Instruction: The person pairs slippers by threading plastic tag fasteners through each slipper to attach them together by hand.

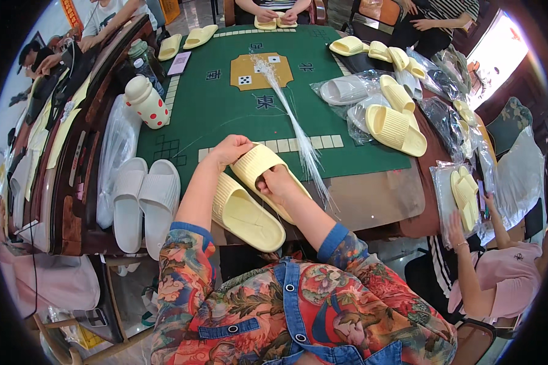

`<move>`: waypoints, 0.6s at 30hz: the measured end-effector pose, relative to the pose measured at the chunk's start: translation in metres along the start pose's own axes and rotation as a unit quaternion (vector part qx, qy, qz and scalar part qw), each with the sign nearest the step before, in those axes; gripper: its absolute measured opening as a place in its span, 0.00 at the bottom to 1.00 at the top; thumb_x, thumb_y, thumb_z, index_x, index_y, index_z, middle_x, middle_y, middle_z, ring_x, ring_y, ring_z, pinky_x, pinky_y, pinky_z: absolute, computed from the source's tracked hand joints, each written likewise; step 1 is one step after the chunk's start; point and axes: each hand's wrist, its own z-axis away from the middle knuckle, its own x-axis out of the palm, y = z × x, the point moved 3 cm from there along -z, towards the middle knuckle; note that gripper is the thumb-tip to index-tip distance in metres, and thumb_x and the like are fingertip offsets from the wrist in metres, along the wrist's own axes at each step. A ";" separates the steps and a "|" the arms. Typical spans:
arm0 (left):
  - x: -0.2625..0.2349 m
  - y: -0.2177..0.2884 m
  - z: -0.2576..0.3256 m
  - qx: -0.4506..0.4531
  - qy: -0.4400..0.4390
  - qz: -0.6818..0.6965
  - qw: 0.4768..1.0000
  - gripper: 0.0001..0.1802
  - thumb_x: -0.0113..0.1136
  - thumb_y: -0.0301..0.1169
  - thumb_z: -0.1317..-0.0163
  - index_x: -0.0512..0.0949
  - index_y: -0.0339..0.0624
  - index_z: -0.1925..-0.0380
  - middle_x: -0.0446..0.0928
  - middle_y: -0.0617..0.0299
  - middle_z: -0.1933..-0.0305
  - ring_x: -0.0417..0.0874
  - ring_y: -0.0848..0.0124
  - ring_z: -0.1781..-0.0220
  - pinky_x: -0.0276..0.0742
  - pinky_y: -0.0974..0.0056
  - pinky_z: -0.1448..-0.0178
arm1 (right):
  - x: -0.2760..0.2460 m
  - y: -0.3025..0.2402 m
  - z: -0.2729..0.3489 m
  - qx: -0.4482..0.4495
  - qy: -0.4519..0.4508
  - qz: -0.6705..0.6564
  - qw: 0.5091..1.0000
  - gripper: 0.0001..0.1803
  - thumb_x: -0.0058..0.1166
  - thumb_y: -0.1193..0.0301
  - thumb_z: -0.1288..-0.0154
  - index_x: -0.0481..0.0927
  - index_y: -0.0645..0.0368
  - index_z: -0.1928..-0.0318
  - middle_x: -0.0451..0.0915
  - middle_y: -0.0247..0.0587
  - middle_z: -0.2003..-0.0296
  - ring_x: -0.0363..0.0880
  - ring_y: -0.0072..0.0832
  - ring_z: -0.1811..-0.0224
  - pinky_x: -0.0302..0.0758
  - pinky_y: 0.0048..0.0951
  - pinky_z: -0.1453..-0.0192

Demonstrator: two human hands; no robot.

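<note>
A pale yellow slide slipper (259, 159) with a ribbed strap lies tilted at the near edge of the table. My left hand (233, 148) is closed in a pinch at the toe end of its strap. Bent fingers of my right hand (278, 184) reach into the foot opening under the strap; their tips are hidden, so what they grip does not show. Its matching slipper (249, 220) lies beside it, nearer to me, with a thin clear strand across the insole. Beyond my hands a bundle of thin translucent strands (292, 118) stretches over the green table mat (213, 115).
Grey slippers (145, 204) and a white red-dotted bottle (146, 102) stand at the left. More yellow slippers (397, 129) and bagged grey ones (347, 90) lie at the right. Across the table a person's hands (277, 16) hold yellow slippers; another person (499, 271) handles a bagged pair (464, 198).
</note>
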 end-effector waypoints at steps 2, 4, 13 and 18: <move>-0.001 0.002 0.009 0.055 0.094 0.047 0.993 0.09 0.50 0.34 0.39 0.74 0.40 0.70 0.74 0.67 0.75 0.73 0.79 0.76 0.69 0.74 0.73 | -0.002 -0.001 0.009 -0.022 -0.060 -0.022 0.998 0.04 0.42 0.74 0.38 0.70 0.60 0.68 0.68 0.32 0.83 0.63 0.18 0.86 0.59 0.18 0.85; -0.011 0.007 0.021 0.100 0.180 0.148 0.967 0.09 0.47 0.33 0.38 0.72 0.38 0.68 0.75 0.61 0.74 0.78 0.73 0.73 0.76 0.69 0.69 | -0.012 -0.010 0.026 -0.055 -0.060 0.059 0.995 0.06 0.42 0.73 0.38 0.70 0.60 0.68 0.69 0.33 0.82 0.64 0.18 0.85 0.62 0.18 0.84; -0.066 -0.046 0.082 0.143 0.164 0.516 0.829 0.07 0.44 0.32 0.35 0.71 0.43 0.67 0.76 0.59 0.66 0.76 0.74 0.73 0.73 0.72 0.69 | -0.048 -0.012 0.082 -0.190 -0.053 0.109 0.974 0.05 0.42 0.72 0.34 0.65 0.57 0.59 0.74 0.38 0.76 0.63 0.14 0.85 0.61 0.15 0.83; -0.041 -0.039 0.109 0.142 0.281 0.148 0.938 0.08 0.47 0.31 0.36 0.72 0.38 0.66 0.75 0.63 0.73 0.75 0.76 0.74 0.73 0.73 0.68 | -0.028 -0.019 0.117 -0.192 -0.236 0.182 0.935 0.11 0.39 0.69 0.32 0.67 0.60 0.53 0.77 0.35 0.64 0.69 0.15 0.74 0.66 0.14 0.72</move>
